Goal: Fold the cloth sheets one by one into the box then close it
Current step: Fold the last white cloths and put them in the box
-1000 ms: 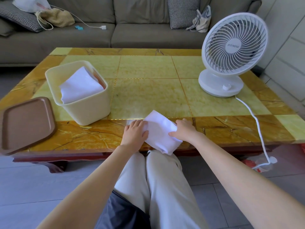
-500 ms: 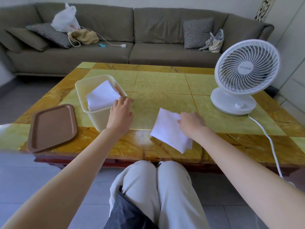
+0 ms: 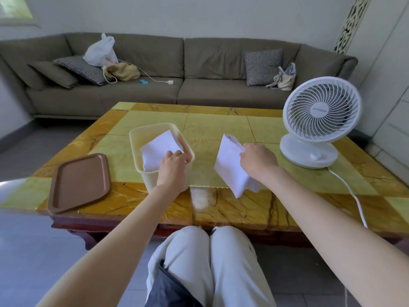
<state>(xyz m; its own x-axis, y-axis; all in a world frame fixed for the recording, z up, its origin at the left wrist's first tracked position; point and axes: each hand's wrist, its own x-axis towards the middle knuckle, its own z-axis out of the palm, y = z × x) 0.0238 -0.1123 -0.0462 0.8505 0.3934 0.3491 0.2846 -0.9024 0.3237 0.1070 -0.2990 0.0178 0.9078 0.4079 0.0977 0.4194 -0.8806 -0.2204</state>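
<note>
You can read just one piece of lettering here, the brand name "FITNOW" in small grey capitals on the round white badge (image 3: 321,109) at the centre of the grille of the white desk fan (image 3: 308,155) standing on the table (image 3: 221,120).

Open cream box (image 3: 135,144), folded white cloth (image 3: 155,149) inside (tilted), second cloth (image 3: 228,165) aloft
</note>
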